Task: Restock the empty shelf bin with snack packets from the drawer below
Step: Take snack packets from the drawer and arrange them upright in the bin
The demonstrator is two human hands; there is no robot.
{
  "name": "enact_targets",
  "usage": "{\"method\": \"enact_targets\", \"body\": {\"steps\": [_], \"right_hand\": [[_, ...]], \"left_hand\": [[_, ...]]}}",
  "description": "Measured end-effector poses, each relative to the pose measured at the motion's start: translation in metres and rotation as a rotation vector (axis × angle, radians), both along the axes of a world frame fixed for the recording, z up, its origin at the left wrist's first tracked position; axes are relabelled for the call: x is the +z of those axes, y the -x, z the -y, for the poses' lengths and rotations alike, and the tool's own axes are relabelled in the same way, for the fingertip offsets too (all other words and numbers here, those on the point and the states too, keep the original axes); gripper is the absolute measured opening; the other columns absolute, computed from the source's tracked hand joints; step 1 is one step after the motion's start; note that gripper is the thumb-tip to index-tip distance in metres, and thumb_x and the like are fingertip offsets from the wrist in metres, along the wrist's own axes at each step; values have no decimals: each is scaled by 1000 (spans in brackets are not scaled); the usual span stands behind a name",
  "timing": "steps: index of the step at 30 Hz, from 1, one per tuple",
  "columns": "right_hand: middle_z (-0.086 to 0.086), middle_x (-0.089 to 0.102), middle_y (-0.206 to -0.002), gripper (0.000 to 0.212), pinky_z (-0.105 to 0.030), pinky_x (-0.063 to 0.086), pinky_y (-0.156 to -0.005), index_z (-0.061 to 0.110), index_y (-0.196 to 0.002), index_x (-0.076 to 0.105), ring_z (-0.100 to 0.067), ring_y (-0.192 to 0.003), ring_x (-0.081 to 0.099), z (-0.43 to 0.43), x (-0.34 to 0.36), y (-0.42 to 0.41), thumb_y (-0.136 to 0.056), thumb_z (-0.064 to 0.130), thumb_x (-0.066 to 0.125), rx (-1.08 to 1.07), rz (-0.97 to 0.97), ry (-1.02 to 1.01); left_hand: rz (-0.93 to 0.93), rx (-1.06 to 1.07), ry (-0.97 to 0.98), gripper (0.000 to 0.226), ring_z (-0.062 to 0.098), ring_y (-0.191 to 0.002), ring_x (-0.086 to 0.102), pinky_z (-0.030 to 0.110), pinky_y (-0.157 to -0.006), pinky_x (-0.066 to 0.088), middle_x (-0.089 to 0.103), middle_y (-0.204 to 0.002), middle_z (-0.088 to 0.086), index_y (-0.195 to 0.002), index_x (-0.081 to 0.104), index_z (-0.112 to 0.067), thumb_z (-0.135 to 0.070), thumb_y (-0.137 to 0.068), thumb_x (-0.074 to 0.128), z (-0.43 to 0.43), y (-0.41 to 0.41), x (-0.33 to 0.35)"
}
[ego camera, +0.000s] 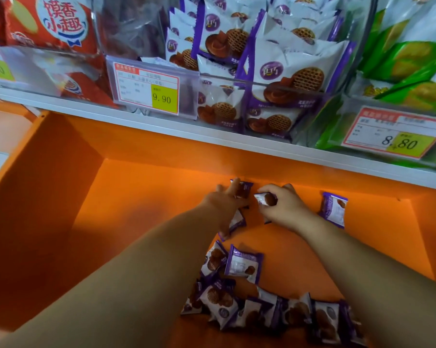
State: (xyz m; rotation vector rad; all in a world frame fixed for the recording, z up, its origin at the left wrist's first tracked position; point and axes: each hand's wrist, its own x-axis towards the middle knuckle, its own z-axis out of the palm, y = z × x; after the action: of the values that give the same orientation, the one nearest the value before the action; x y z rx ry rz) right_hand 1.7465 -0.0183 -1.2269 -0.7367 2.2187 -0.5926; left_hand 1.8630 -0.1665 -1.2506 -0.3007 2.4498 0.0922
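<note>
Both my arms reach down into the open orange drawer [61,222]. My right hand [283,207] is closed around a small purple-and-white snack packet [265,199] near the drawer's back wall. My left hand [227,200] lies with fingers spread over another packet [244,189], and one more packet [237,222] sticks out beneath its palm. A single packet [334,209] lies to the right. Several loose packets [242,263] are heaped near the drawer's front. Above, the clear shelf bin [237,82] holds several matching packets on its right side.
A white shelf edge [161,121] overhangs the drawer's back. Price tags hang at 9.90 [146,89] and 8.80 [392,131]. Red snack bags [53,26] fill the left bin, green bags [407,61] the right bin.
</note>
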Motion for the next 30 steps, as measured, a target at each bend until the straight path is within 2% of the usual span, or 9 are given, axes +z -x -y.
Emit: {"method": "enact_targets", "body": {"steps": [3, 7, 12, 17, 21, 24, 26, 28, 30], "right_hand": [[-6, 42, -120, 32, -7, 42, -57, 34, -120, 64, -10, -76, 57, 2, 4, -1, -92, 20, 69, -41, -40, 25], [-6, 56, -116, 27, -22, 48, -61, 35, -109, 64, -19, -86, 63, 2, 10, -5, -86, 28, 77, -53, 1, 36], [-13, 72, -100, 30, -49, 63, -79, 23, -108, 65, -29, -86, 75, 6, 49, -23, -83, 18, 81, 112, 172, -104], [-7, 68, -107, 31, -39, 57, -70, 32, -103, 61, -21, -82, 65, 15, 138, -45, -82, 25, 81, 554, 67, -387], [-5, 69, -113, 43, -39, 59, -77, 29, -119, 63, -20, -90, 68, 14, 251, -68, -82, 31, 84, 674, 33, -422], [-2, 70, -101, 39, -37, 59, -74, 23, -119, 65, -25, -86, 71, 6, 337, -79, -84, 25, 84, 651, 95, -224], [-7, 70, -94, 32, -39, 57, -71, 20, -110, 66, -32, -82, 69, -1, 381, -81, -84, 19, 84, 536, 164, 41], [-5, 67, -86, 29, -36, 51, -63, 19, -103, 67, -24, -76, 63, -4, 408, -81, -80, 20, 86, 327, 159, 363], [0, 68, -83, 30, -32, 44, -58, 19, -100, 69, -17, -70, 63, 3, 421, -77, -78, 26, 87, 86, 59, 647]], "left_hand": [[-118, 29, 2, 84, 41, -132, 38, 45, -86, 57, 10, -159, 9, -147, 38, -41, -46, -76, 83, -8, -7, 0], [-111, 113, -50, 72, 36, -123, 46, 44, -84, 57, 27, -147, 7, -140, 47, -37, -35, -78, 83, -12, -18, 2], [-113, 160, -124, 77, 36, -123, 48, 45, -96, 53, 29, -145, 4, -144, 45, -40, -32, -79, 83, -3, -42, 32], [-280, 168, -202, 61, 36, -121, 52, 39, -94, 48, 29, -145, 4, -132, 58, -31, -29, -78, 85, 5, -73, 102], [-413, 142, -239, 64, 30, -121, 54, 32, -88, 47, 29, -146, 1, -130, 58, -30, -33, -74, 89, 5, -102, 178], [-543, 126, -325, 61, 24, -118, 57, 36, -93, 53, 32, -141, -7, -121, 61, -38, -40, -68, 90, 2, -131, 242], [-667, 135, -392, 57, 10, -119, 53, 22, -98, 49, 34, -134, -15, -113, 62, -41, -42, -65, 92, 4, -148, 288], [-815, 162, -425, 55, -3, -122, 43, -1, -96, 32, 36, -129, -21, -112, 63, -40, -40, -67, 93, 8, -158, 334], [-956, 214, -391, 56, -1, -124, 40, 0, -95, 28, 38, -133, -18, -114, 60, -42, -40, -68, 92, 14, -154, 372]]}}
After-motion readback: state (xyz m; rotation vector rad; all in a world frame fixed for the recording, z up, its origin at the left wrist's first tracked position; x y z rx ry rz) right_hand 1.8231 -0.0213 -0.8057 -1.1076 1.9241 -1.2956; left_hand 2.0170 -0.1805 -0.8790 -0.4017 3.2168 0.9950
